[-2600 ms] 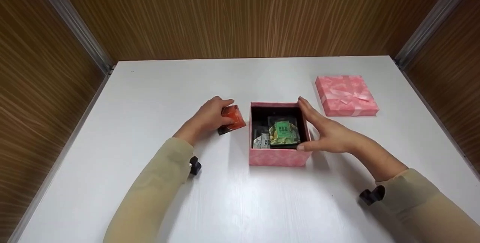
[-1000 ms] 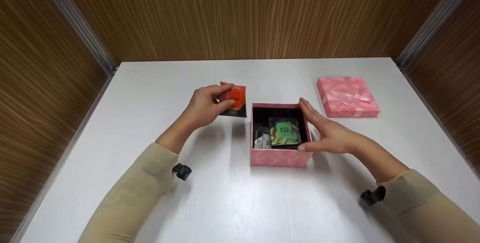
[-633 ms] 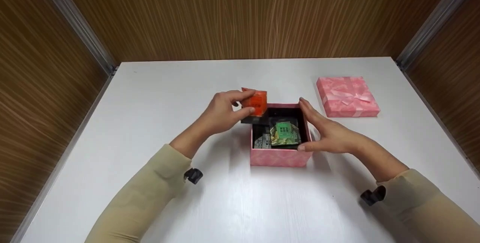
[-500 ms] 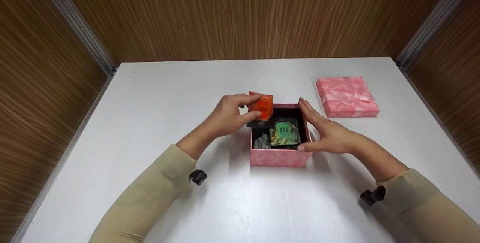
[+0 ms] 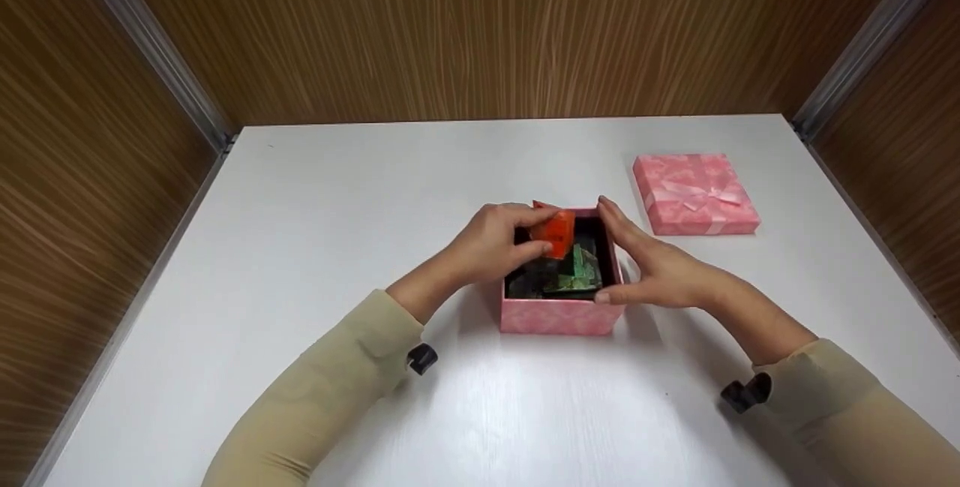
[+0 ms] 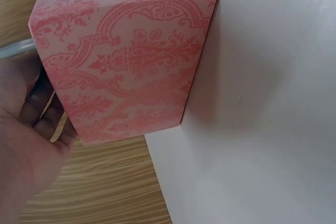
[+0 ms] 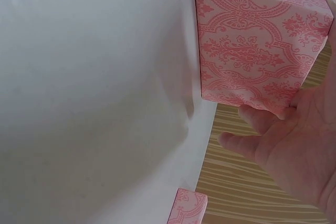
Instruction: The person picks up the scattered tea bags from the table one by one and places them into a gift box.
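Note:
My left hand [image 5: 499,243] pinches an orange-and-black sachet [image 5: 559,235] between thumb and fingers, over the mouth of a pink patterned box [image 5: 556,317]. Inside, a green sachet [image 5: 586,271] is partly hidden by the held one. The box's left interior is dark and partly covered. My right hand [image 5: 660,271] rests along the box's right side, thumb at the near corner and fingers reaching the far corner. Seen from the right wrist, the right hand [image 7: 294,145] has splayed, mostly straight fingers against the box [image 7: 252,40]. The left wrist view shows the left hand [image 6: 29,129] beside the box [image 6: 126,56].
A pink box lid [image 5: 696,194] with a ribbon bow lies to the back right on the white table [image 5: 337,187]. Wood-grain panels [image 5: 480,29] stand behind and on both sides of the table.
My left hand has lifted the orange-and-black sachet off the table left of the box and carried it right, over the opening. The right hand and box have stayed in place.

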`<state>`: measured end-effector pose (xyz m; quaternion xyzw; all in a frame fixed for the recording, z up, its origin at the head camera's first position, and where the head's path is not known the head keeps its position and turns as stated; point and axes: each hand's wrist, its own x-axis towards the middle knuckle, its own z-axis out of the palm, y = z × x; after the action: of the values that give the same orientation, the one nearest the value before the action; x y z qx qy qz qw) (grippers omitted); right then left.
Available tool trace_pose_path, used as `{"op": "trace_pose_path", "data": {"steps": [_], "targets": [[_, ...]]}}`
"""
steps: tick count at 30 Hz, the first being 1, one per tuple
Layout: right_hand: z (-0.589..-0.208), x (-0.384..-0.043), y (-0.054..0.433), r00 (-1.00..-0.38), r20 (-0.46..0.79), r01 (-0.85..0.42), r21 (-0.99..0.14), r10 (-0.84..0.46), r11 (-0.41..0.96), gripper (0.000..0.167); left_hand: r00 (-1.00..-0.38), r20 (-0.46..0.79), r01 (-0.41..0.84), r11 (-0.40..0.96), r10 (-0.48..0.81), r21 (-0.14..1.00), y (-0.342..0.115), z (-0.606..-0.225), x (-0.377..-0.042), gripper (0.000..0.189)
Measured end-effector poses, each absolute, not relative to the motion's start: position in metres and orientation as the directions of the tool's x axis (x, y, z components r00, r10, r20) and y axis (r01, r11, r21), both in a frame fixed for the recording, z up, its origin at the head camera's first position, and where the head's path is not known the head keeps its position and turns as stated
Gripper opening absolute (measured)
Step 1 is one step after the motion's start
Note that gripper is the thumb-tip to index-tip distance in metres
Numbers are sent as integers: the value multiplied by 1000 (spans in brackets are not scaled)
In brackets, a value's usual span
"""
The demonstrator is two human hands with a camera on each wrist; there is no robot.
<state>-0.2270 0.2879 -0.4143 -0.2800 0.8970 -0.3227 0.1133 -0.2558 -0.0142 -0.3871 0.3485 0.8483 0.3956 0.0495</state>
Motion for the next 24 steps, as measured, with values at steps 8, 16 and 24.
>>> {"op": "trace_pose_path", "data": {"steps": [8,16,24], "targets": [[-415,-226,289,-815,-13,-443,-631,-580,637,122,-710,171,617,485,683,619,-2,-392,-256,55],[-414,-227,288,-816,-25,-435,-630,-577,643,122,-679,106,693,586,727,420,11,-393,-254,53],[-414,-227,288,-815,-29,-431,-637,-578,639,123,-681,66,722,654,729,227,21,-396,-255,34]]}}
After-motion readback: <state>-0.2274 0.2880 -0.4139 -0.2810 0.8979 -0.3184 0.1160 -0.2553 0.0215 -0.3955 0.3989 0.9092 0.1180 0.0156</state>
